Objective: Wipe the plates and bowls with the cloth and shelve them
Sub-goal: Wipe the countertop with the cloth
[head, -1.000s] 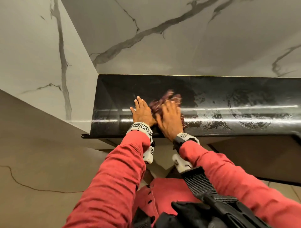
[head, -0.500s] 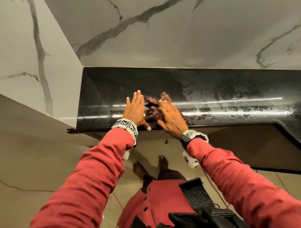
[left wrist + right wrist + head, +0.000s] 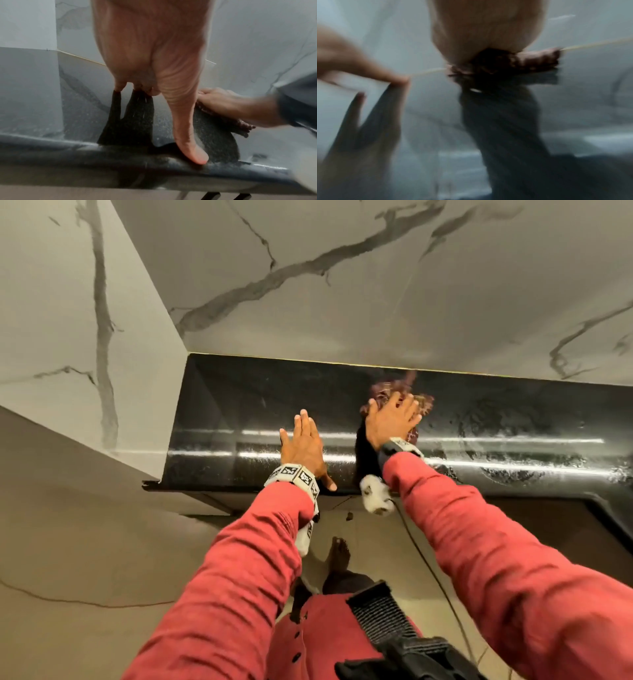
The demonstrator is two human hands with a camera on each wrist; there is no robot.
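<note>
No plates or bowls are in any view. A brownish-red cloth (image 3: pixel 423 402) lies bunched on the black glossy counter (image 3: pixel 513 419), close to the back wall. My right hand (image 3: pixel 390 422) presses down on it with fingers spread; in the blurred right wrist view the cloth (image 3: pixel 505 62) sticks out under the palm (image 3: pixel 488 27). My left hand (image 3: pixel 303 443) lies flat on the counter near its front edge, fingers straight, holding nothing. In the left wrist view its thumb (image 3: pixel 192 155) rests on the counter's rounded edge, and the right hand (image 3: pixel 231 102) and cloth (image 3: pixel 243 128) sit to the right.
White marble-veined walls (image 3: pixel 342 285) enclose the counter at the back and left, forming a corner. Wet streaks and circular smears (image 3: pixel 507 470) mark the counter to the right. Below the front edge are the tiled floor and my bare foot (image 3: pixel 339 553).
My right hand has slid the cloth away from me toward the back wall and to the right. The left hand has let the cloth go and stays flat near the front edge.
</note>
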